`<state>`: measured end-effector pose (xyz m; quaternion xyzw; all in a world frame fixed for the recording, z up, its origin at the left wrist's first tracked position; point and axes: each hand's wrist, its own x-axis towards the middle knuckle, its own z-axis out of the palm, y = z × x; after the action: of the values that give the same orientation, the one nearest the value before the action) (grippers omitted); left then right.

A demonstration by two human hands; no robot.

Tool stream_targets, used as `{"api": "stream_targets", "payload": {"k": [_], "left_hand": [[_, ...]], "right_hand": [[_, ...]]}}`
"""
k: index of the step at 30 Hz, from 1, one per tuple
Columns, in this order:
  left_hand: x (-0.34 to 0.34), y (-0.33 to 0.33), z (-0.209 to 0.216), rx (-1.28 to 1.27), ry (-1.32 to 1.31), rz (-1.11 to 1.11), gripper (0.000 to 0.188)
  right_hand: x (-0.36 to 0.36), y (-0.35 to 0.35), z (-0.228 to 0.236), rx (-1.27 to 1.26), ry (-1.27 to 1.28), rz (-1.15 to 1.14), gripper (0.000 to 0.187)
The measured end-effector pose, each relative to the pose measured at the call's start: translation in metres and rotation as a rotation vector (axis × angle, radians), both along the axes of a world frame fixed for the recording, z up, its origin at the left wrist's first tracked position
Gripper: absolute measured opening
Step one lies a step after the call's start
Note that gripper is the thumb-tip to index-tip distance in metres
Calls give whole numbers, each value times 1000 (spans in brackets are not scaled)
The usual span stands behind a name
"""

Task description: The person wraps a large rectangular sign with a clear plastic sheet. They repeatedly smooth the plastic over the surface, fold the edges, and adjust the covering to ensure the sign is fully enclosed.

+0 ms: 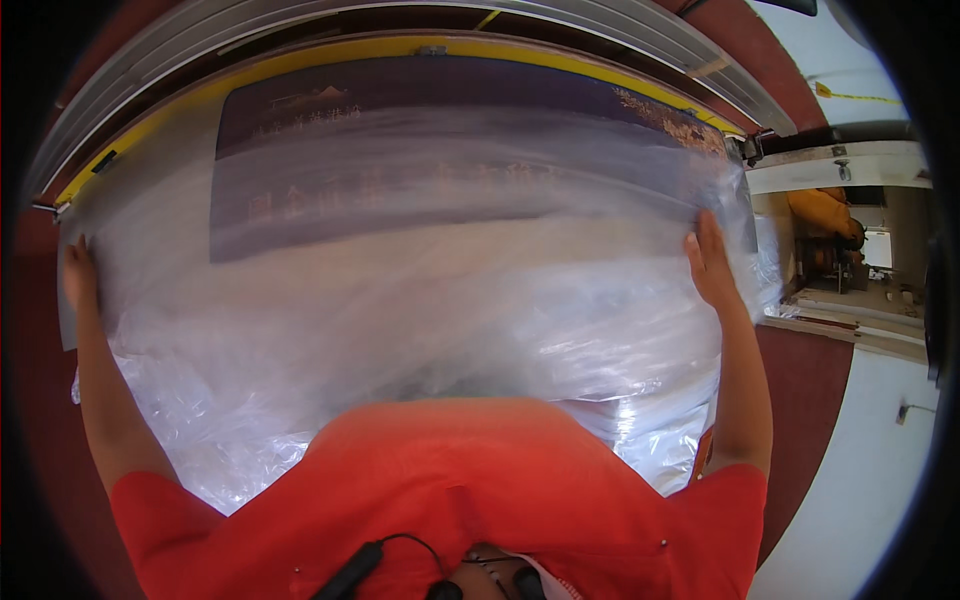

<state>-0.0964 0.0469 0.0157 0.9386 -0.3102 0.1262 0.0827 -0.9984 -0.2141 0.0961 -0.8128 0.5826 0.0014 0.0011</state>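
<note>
A wide, translucent plastic sheet [430,330] spreads in front of me, partly smeared by motion. Through its far part shows a dark rectangular printed panel [480,130] with faint lettering. My left hand [80,272] is at the sheet's left edge, its fingers pointing away from me and a small gap beside the thumb. Over on the right side, my right hand [711,262] lies on the sheet near the panel's lower right corner, fingers stretched out and apart. Crinkled clear plastic [668,425] bunches at the near side, partly hidden by my red shirt.
A yellow strip [330,52] borders the far edge, with long metal rails [590,32] beyond. A metal clamp-like fitting [755,147] sits at the far right corner. To the right, an opening [860,250] in a white wall shows orange machinery [828,215]. Dark red floor [810,400] flanks the work surface.
</note>
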Motion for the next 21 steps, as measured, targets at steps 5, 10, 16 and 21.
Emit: {"api": "stream_targets", "payload": {"k": [5, 10, 16, 21], "left_hand": [[-34, -3, 16, 1, -31, 28, 39], [6, 31, 1, -128, 39, -73, 32], [18, 97, 56, -689, 776, -382, 33], [-16, 159, 105, -901, 1136, -188, 39]], "right_hand": [[79, -11, 10, -80, -41, 27, 63], [176, -5, -8, -222, -127, 384, 50], [173, -56, -8, -270, -239, 280, 25], [180, -66, -16, -354, -301, 164, 18]]}}
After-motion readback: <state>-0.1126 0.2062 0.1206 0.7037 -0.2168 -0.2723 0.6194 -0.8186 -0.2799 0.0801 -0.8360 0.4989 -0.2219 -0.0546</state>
